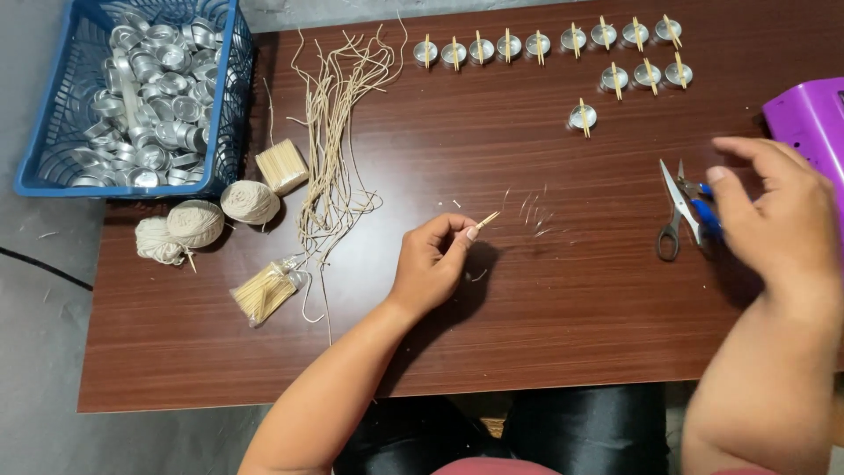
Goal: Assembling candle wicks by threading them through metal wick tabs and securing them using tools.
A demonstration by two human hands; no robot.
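My left hand [432, 264] rests on the brown table [545, 308] near its middle, pinching a short wooden stick [488, 218] whose tip pokes out to the right. My right hand [774, 215] hovers at the right side with fingers spread, holding nothing, just above a pair of scissors [681, 211] with a blue and grey handle that lies on the table. Small cut thread scraps [534, 211] lie between the two hands.
A blue basket [233, 97] of metal cups stands at the far left. Cut strings [334, 132], yarn balls [195, 222] and two stick bundles [281, 165] lie beside it. Rows of metal cups with sticks across them [571, 44] line the far edge. A purple box [813, 114] sits right.
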